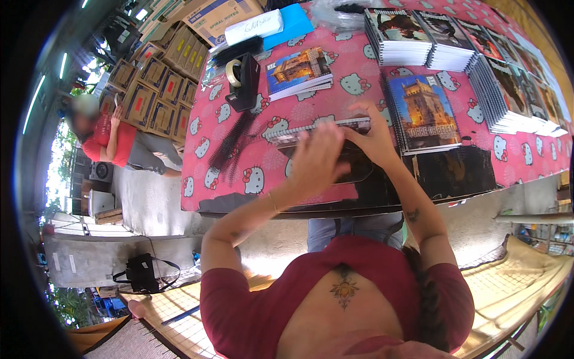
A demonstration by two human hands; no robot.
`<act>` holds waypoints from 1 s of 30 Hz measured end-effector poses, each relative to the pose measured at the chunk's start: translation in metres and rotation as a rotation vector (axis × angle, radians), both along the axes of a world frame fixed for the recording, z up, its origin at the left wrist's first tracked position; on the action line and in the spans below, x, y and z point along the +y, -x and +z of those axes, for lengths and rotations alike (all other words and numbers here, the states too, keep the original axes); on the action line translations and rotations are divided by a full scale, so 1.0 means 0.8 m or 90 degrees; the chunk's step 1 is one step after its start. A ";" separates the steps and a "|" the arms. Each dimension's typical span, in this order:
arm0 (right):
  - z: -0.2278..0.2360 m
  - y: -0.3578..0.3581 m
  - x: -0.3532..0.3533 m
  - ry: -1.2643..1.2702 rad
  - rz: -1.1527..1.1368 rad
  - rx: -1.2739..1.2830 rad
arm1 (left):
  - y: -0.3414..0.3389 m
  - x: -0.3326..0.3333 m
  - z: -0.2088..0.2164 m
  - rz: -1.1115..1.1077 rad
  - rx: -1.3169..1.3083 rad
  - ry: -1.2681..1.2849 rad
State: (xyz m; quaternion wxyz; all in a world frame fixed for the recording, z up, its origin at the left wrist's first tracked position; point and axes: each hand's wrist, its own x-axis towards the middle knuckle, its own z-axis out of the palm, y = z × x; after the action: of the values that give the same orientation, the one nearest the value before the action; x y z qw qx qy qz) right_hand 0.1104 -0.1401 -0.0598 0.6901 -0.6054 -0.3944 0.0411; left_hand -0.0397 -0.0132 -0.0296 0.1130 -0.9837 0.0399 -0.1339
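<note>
Near the table's front edge, a spiral notebook (286, 135) stands on its edge between my hands, its coil side up. My right hand (375, 139) grips its right end between thumb and fingers. Blurred by motion, my left hand (318, 154) is in front of the notebook, its fingers stretched and its thumb apart. The hands hide much of the cover. A dark object (357, 167) lies under them, too covered to make out. To the right lies a notebook with a tower on its cover (423, 113).
Loose black coils (233, 139) lie left of my hands, below a black tape dispenser (243, 84). A small notebook stack (299, 73) is beyond them. Several notebook stacks (397, 45) fill the far right of the pink table (200, 173). Another person (116, 140) stands left by cardboard boxes (139, 103).
</note>
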 end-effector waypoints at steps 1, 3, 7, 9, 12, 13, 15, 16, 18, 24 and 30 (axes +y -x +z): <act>0.006 0.004 0.002 0.002 0.038 0.049 | -0.013 0.008 0.021 0.015 -0.039 -0.012; 0.020 0.009 -0.001 0.014 0.114 0.147 | -0.035 0.027 0.044 0.047 -0.117 -0.029; 0.001 -0.011 -0.004 0.042 0.230 0.099 | 0.023 0.008 -0.056 -0.174 -0.118 0.012; 0.007 -0.009 -0.011 0.097 0.294 0.181 | -0.017 0.023 0.004 -0.047 -0.106 0.016; 0.018 -0.003 -0.017 0.182 0.260 0.137 | -0.045 0.033 0.032 0.010 -0.207 -0.004; 0.020 -0.009 -0.020 0.226 0.250 0.114 | -0.025 0.018 0.008 -0.049 -0.176 0.018; 0.021 -0.002 -0.014 0.158 0.239 0.056 | 0.017 0.005 -0.049 -0.166 -0.108 0.049; 0.020 -0.001 -0.014 0.124 0.226 0.031 | 0.007 0.003 -0.023 -0.118 -0.054 0.071; 0.021 -0.005 -0.010 0.155 0.226 0.056 | -0.040 0.026 0.035 -0.026 -0.179 0.039; 0.008 -0.007 -0.004 0.112 0.235 0.057 | -0.003 -0.002 -0.013 -0.120 -0.103 0.117; -0.010 -0.012 -0.006 0.181 0.222 0.094 | -0.010 -0.012 0.014 -0.121 -0.152 0.196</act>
State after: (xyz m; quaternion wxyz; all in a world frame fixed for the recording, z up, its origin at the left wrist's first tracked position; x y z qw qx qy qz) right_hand 0.1203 -0.1450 -0.0677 0.6072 -0.6148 -0.4318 0.2586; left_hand -0.0319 -0.0231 -0.0184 -0.0477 -0.9584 0.0979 -0.2639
